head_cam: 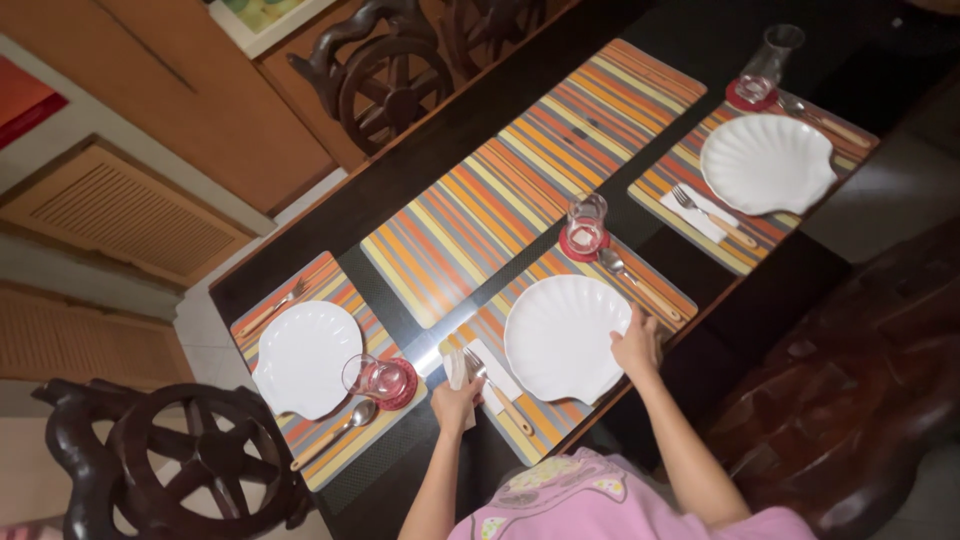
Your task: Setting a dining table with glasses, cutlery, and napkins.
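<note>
A white shell-shaped plate [560, 335] lies on a striped placemat [665, 290] in front of me. My right hand [637, 347] rests on the plate's right rim. My left hand [457, 396] holds a folded white napkin [455, 370] at the placemat's left end. A fork with a wooden handle [495, 385] lies on another white napkin beside it. A spoon [640, 283] lies to the right of the plate. A glass [586, 222] on a red coaster stands beyond the plate.
Two other place settings with shell plates [765, 162] [305, 355], glasses [768, 62] [372, 378] and cutlery sit on the dark table. A long striped runner [530, 170] lies down the middle. Dark wooden wheel-back chairs [190, 460] [385, 85] stand around it.
</note>
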